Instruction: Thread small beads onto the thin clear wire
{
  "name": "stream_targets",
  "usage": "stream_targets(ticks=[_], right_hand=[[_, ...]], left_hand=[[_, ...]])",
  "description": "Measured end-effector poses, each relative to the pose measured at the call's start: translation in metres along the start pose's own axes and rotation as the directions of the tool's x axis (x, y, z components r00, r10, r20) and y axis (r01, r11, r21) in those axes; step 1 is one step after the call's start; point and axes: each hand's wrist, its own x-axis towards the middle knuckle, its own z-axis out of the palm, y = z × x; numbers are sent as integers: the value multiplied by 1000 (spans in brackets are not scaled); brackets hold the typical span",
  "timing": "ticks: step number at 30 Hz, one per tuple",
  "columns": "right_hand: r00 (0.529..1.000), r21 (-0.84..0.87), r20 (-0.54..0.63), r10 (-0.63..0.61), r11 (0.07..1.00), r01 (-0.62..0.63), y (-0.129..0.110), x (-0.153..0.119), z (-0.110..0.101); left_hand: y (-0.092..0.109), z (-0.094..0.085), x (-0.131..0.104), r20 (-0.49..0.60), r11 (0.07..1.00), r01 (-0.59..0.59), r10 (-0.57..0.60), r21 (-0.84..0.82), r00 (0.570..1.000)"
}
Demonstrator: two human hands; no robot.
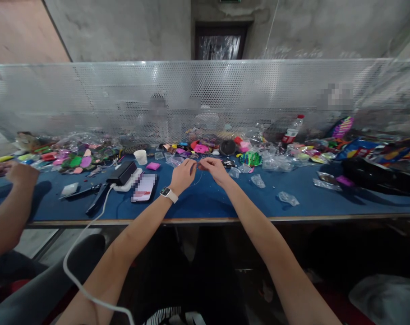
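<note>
My left hand [183,176], with a watch [168,194] on its wrist, is held just above the blue tabletop with its fingers pinched together. Close beside it, my right hand [215,169] is closed in a pinch too, its fingertips nearly meeting those of the left. Whatever lies between the fingertips is too small to make out. A faint thin strand [200,178] curves below them. Behind the hands lies a pink piece [201,148] among several small colourful bits, and a small pink packet [153,166] rests left of my left hand.
A phone [144,188], a black box [122,171] with a white cable [67,257], and a white cup [140,157] stand left. Clear plastic scraps [288,198], a red-capped bottle [292,131] and a black bag [377,176] are right. Another person's hand [22,174] works at far left. A perforated metal panel [123,90] closes the back.
</note>
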Motion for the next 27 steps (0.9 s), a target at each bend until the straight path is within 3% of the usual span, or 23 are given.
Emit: stream_targets(ticks=[6,9,12,14,17,19,23,27], right_hand=[[986,-205,-11,-166,965,161,0,-1,7],[956,-348,-49,-291,902,257,-3,-6,8],[879,-531,-47,-474,757,380,-7,-12,9],[821,-621,39,-569,630,466,-8,-14,9],[747,-679,178,-640,469,564,-8,-13,7],[723,-700,237,-649,402,590,-7,-12,4],[744,-731,342,-574,336,594,-9,-12,-2],[799,-749,314,-513,383,540,-9,-14,0]], left_hand=[[2,-1,2,-3,995,-4,4,-102,1000],[2,1,3,-23,987,-12,9,-162,1000],[-1,4,3,-66,974,15,-31,-226,997],[-3,5,4,-92,961,30,-57,-273,994],[-5,6,3,-104,947,18,-54,-322,993],[-6,5,3,-105,941,7,-46,-337,993],[-6,1,3,-99,942,12,-48,-336,994],[-7,-3,4,-57,954,18,-37,-301,998]])
